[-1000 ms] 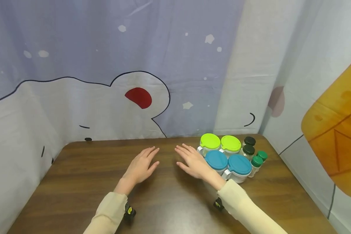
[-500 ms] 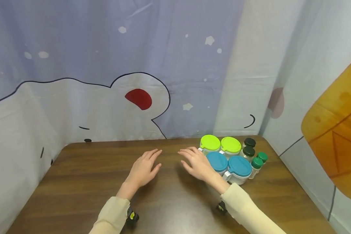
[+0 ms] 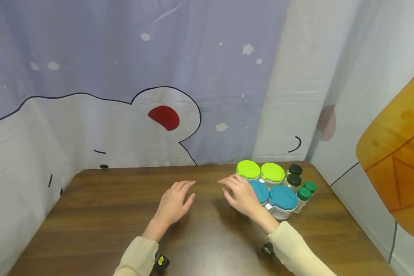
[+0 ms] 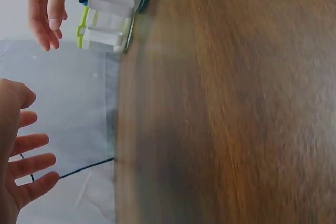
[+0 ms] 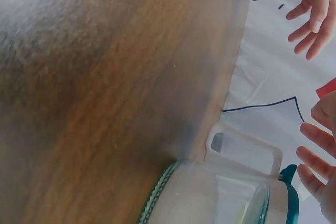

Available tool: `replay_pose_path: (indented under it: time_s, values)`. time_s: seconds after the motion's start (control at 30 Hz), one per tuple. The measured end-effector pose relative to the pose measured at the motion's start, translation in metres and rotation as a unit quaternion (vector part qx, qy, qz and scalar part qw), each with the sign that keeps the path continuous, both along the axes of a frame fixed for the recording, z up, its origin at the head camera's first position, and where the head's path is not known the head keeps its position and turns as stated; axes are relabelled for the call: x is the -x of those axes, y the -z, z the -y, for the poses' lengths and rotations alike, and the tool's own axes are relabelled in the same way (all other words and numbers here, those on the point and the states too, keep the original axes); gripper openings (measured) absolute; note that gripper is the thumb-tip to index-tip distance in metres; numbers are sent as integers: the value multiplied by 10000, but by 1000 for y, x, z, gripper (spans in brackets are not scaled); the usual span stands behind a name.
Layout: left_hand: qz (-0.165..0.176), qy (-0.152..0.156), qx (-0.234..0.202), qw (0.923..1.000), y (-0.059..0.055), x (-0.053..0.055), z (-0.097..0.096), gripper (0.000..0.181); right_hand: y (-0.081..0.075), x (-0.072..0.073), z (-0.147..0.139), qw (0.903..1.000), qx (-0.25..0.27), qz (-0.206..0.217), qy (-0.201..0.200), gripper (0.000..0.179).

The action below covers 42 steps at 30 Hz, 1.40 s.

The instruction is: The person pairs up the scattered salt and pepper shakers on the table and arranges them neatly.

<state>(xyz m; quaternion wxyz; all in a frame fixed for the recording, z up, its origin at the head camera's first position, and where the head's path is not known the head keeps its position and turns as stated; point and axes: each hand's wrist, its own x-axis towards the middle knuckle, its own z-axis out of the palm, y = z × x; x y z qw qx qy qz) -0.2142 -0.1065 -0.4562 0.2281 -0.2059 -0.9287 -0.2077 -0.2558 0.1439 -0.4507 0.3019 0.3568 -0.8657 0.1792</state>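
Above the middle of the table, my left hand (image 3: 174, 204) hovers with relaxed, slightly bent fingers and holds nothing. My right hand (image 3: 242, 196) hangs in the air just left of the jars, its fingers loosely bent and its grasp bare. Nearest to it is a blue-lidded jar (image 3: 260, 191), partly hidden behind that hand. Another blue-lidded jar (image 3: 283, 198) stands to its right, with a white handle. Behind them are two lime-lidded jars, the left one (image 3: 248, 169) and the right one (image 3: 272, 172). The right wrist view shows a clear glass jar body (image 5: 197, 195) with a white handle (image 5: 244, 148).
Two small black-capped shakers (image 3: 293, 180) and two green-capped shakers (image 3: 303, 194) stand right of the jars. A printed curtain (image 3: 220, 76) hangs along the back edge of the brown wooden table (image 3: 100, 214). Small black devices sit at both wrists.
Both hands have drifted a little to the right and slightly lower in the head view. The right hand now covers more of the left blue-lidded jar. Jars and shakers keep their places.
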Motion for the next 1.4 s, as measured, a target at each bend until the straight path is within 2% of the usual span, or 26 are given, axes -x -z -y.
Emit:
replay_pose_path:
  time_s: [0.33,0.63,0.87,1.17,1.4]
  values:
    - [-52,-80,-300,9995,-1,3,-11,36,-4,-1,-10,9998,139,-107,4,27]
    - [-21,-47,-559,9984,-3,2,-19,36,-10,-4,-19,9996,245,-69,146,28]
    - [-58,-16,-723,9974,-7,5,-26,37,-14,-4,-28,9991,347,-97,229,30]
    - [58,10,-771,9970,-8,6,-38,37,-18,-4,-41,9986,402,-133,328,30]
    - [-3,78,-713,9974,-10,8,-45,38,-19,-5,-49,9983,396,-66,425,33]
